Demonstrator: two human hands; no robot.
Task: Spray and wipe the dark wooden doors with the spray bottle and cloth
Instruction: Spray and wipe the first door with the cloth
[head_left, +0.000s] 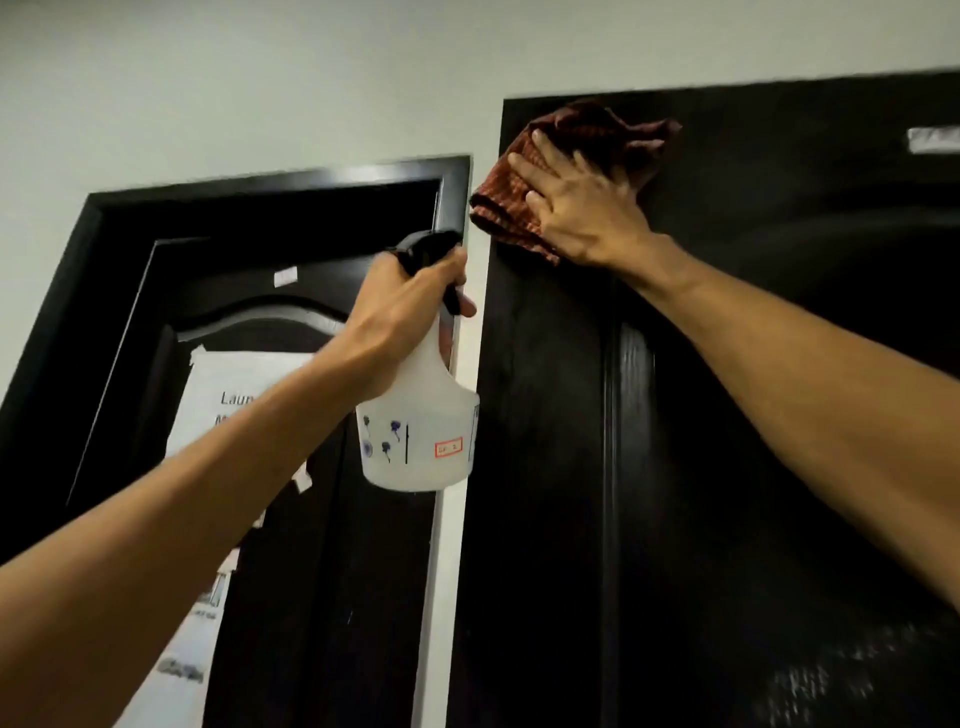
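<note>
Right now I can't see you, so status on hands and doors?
Left hand grips bottle. Right hand presses cloth on right door top. Nothing blocking.

Right door (545, 467): dark wood, glossy, faint grain. Cloth (597, 140): reddish-brown woven fabric, crumpled. Spray bottle (421, 436): translucent white plastic, smooth; black plastic trigger head. Left door's notice (228, 395): white paper, taped.

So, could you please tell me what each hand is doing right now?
Left hand: closed around the spray bottle.
Right hand: open, pressing the reddish cloth flat against the right door.
</note>
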